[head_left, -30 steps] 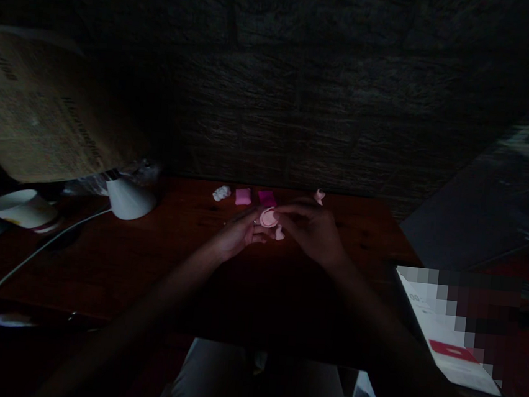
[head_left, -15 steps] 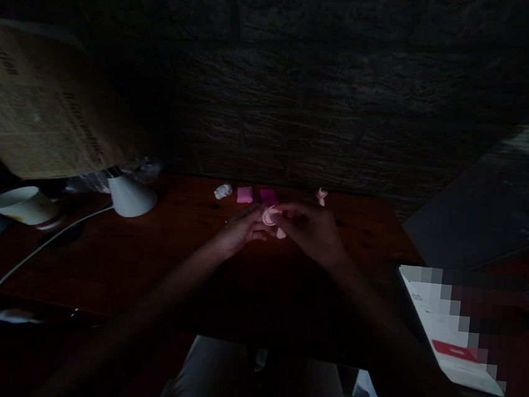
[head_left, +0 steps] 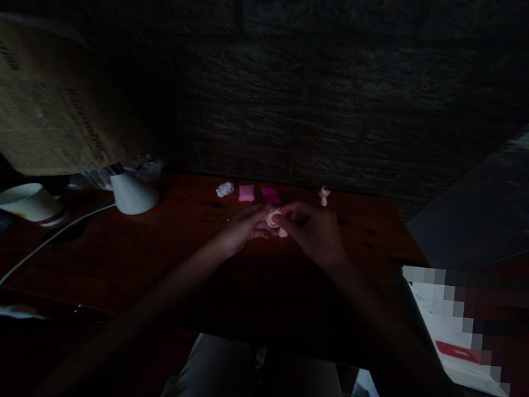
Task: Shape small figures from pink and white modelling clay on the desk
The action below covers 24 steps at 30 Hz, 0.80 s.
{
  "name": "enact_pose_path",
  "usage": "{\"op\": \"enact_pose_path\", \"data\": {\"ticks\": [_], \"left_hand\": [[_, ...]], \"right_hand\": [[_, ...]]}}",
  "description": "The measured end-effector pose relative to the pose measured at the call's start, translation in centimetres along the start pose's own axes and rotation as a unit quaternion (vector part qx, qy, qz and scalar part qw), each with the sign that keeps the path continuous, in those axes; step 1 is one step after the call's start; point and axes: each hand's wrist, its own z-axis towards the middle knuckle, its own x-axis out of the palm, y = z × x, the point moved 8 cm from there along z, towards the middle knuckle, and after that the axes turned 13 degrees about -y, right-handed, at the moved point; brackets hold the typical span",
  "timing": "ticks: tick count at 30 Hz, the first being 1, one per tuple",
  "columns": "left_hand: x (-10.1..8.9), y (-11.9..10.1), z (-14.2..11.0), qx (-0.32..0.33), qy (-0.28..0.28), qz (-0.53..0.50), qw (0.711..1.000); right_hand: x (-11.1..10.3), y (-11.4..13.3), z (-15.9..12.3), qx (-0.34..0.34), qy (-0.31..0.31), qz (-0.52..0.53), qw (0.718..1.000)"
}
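Observation:
Between my two hands, above the wooden table (head_left: 156, 257), is a pale pink rose-like piece of soft modelling clay (head_left: 273, 217) with curled layers. My left hand (head_left: 241, 229) grips it from the left, fingers bent around its underside. With thumb and fingers my right hand (head_left: 315, 228) pinches its right side; the fingertips hide part of it. Just beyond lie a magenta clay square (head_left: 271, 195), a pink clay square (head_left: 247, 193) and a white crumpled lump (head_left: 225, 189). Farther right stands a small pale pink shaped piece (head_left: 324, 195).
At left are a white lamp base (head_left: 134, 195) with a cable (head_left: 34, 254), a paper cup (head_left: 28, 202) and a large newsprint-patterned shade (head_left: 53, 103). A dark brick wall (head_left: 265, 98) closes off the back. A lit screen (head_left: 439, 331) stands at the right edge.
The view has shifted very slightly. Both hands stay around the pink clay piece, with only a small movement of the right fingers on it.

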Motion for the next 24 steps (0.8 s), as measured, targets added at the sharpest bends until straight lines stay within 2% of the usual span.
{"op": "enact_pose_path", "data": {"ticks": [11,14,19,24], "left_hand": [[0.2,-0.1,-0.2,0.010,0.015,0.005,1.000],[0.3,0.0,-0.2,0.007,0.020,0.010,1.000],[0.4,0.1,-0.3,-0.004,0.021,0.006,1.000],[0.5,-0.2,-0.5,0.003,0.026,-0.001,1.000]], "right_hand": [[-0.1,-1.2,0.2,0.047,-0.016,0.013,0.999],[0.5,-1.7,0.0,0.070,0.023,0.033,0.997],[1.3,-1.5,0.0,0.075,0.104,0.147,0.981],[0.7,-1.8,0.4,0.067,0.100,0.144,0.982]]}}
